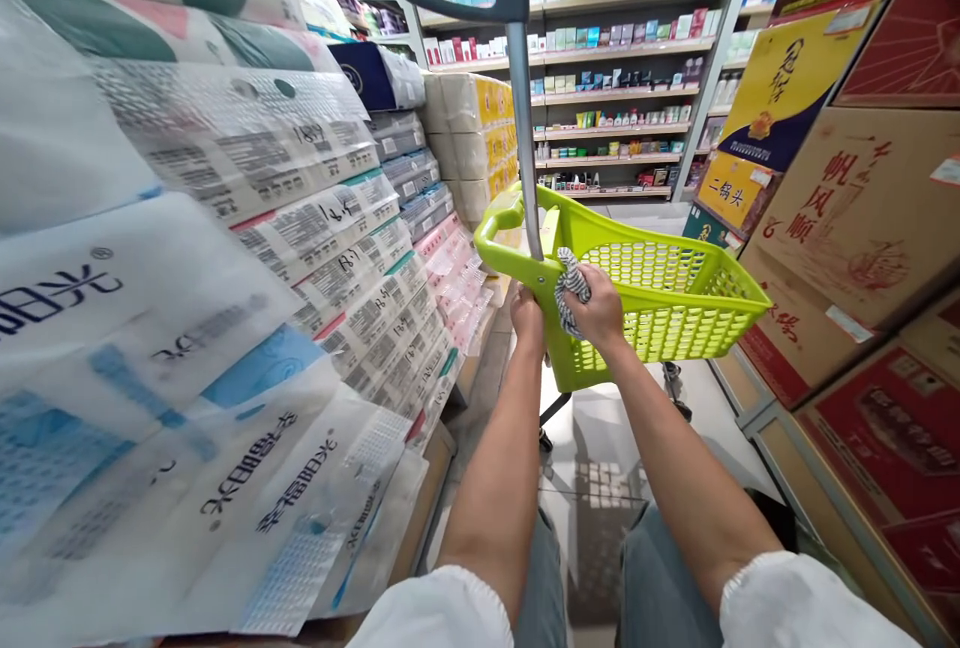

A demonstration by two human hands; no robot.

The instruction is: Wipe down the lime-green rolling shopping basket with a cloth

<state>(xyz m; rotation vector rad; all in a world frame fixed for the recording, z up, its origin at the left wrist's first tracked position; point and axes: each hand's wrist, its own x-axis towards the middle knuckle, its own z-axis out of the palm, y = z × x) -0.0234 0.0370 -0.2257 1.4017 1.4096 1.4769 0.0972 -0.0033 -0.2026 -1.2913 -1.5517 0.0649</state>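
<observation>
The right hand (600, 310) is clenching a striped cloth (568, 300) against the end of the green basket (675, 304); whether the left hand (528, 316) is gripping it isn't showing. The basket is standing on casters (545, 441), so a hard push is risking a roll into the cartons (862, 218) alongside.

One basket (682, 306); one striped cloth (570, 296) — one grey pole (523, 128); two white sleeves (442, 613).

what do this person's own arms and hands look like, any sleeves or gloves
The left hand and right hand are ungloved, and both forearms are bare. Loose white sleeves end near the elbows with puckered edges. No watch shows.
</observation>
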